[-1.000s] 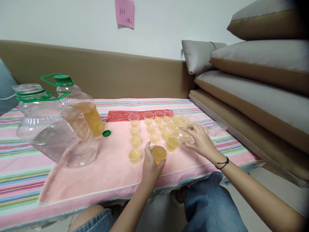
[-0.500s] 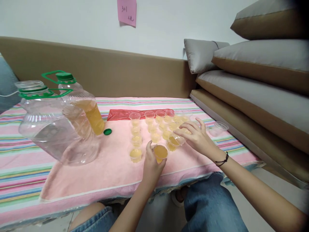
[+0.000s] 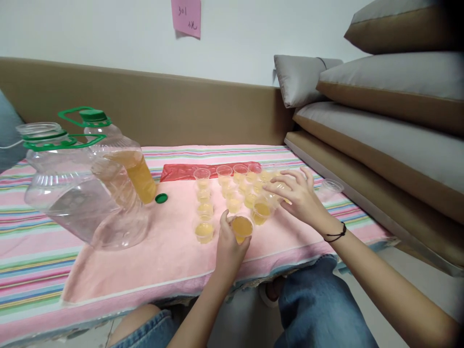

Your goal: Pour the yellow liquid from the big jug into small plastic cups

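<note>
My left hand [image 3: 232, 244] is wrapped round a clear plastic cup of amber liquid [image 3: 242, 229] near the front of the pink cloth. Over the right part of the cup group is my right hand [image 3: 299, 195], fingers spread, its fingertips beside a clear cup or lid [image 3: 278, 189]; whether it grips this cannot be told. Just left of that hand stands another filled cup [image 3: 261, 211]. A column of filled cups, its front one [image 3: 204, 232] nearest me, stands left of my left hand. Several more filled cups [image 3: 235, 202] stand in rows behind.
Two large clear jugs stand at the left, an uncapped front one [image 3: 87, 203] and a capped one with amber liquid [image 3: 141, 176]. A green cap [image 3: 161, 198] lies beside them. Behind the cups is red plastic [image 3: 181, 172]. Clear cups [image 3: 330, 187] lie near stacked cushions [image 3: 384, 116].
My right hand has moved slightly right and away from the filled cup near my left hand, whose top now shows uncovered. My left hand keeps its cup nearly in place.
</note>
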`<action>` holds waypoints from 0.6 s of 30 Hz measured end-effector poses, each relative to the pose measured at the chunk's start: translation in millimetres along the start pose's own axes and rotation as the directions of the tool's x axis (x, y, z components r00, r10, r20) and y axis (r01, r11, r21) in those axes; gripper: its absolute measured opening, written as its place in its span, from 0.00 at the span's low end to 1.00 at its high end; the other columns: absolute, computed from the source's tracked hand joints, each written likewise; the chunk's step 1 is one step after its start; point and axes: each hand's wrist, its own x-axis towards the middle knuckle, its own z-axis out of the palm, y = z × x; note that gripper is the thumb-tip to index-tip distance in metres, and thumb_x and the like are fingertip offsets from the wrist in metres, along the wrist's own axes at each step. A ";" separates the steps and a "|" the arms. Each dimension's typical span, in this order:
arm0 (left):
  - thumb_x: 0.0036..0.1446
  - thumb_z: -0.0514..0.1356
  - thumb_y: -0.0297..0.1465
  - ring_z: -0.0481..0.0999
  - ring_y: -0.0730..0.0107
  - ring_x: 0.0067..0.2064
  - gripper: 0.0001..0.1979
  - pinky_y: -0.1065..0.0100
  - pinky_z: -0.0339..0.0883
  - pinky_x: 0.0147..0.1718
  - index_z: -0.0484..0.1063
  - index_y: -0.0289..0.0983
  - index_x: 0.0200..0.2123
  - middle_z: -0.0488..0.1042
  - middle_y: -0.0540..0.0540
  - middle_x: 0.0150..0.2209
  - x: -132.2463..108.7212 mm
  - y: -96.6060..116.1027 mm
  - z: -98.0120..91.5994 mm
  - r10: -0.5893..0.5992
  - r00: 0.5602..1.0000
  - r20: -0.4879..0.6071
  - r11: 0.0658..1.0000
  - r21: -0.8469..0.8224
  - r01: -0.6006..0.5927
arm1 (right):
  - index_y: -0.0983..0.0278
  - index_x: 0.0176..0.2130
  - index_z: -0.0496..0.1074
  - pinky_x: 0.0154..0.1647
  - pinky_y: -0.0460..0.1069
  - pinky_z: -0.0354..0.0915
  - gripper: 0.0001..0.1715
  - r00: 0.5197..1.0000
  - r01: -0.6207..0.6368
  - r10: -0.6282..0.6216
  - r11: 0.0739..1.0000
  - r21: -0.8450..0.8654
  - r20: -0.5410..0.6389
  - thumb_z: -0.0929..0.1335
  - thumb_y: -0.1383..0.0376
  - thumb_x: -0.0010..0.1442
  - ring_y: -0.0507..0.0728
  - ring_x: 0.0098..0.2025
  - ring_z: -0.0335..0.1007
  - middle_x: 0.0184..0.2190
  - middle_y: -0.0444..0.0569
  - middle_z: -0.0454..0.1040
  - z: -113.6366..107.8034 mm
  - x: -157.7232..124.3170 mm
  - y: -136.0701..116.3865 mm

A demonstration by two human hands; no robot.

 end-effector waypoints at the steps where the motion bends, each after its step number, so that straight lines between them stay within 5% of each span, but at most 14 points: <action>1: 0.49 0.63 0.26 0.70 0.56 0.54 0.40 0.53 0.63 0.55 0.47 0.38 0.62 0.67 0.38 0.51 0.1 0.2 -0.3 0.004 1.000 0.002 1.000 0.003 -0.004 | 0.50 0.53 0.72 0.62 0.70 0.43 0.29 1.000 -0.009 0.009 1.000 0.005 -0.004 0.63 0.75 0.58 0.65 0.59 0.57 0.52 0.48 0.73 -0.5 0.6 -0.1; 5: 0.49 0.63 0.27 0.70 0.56 0.55 0.40 0.54 0.64 0.54 0.46 0.37 0.62 0.68 0.38 0.51 0.6 1.2 -1.4 0.011 1.000 0.009 1.000 0.025 -0.011 | 0.50 0.52 0.72 0.63 0.69 0.43 0.30 1.000 0.030 -0.030 0.999 0.017 0.008 0.63 0.77 0.57 0.64 0.59 0.59 0.50 0.47 0.74 -1.5 1.6 0.6; 18: 0.50 0.64 0.28 0.72 0.57 0.54 0.39 0.54 0.65 0.54 0.46 0.37 0.61 0.68 0.38 0.51 1.8 -0.9 -2.1 0.033 0.999 0.007 0.998 0.049 -0.034 | 0.56 0.57 0.67 0.59 0.67 0.49 0.32 0.977 -0.213 0.212 0.971 0.105 0.020 0.69 0.66 0.53 0.68 0.55 0.60 0.50 0.53 0.71 20.1 -32.3 8.0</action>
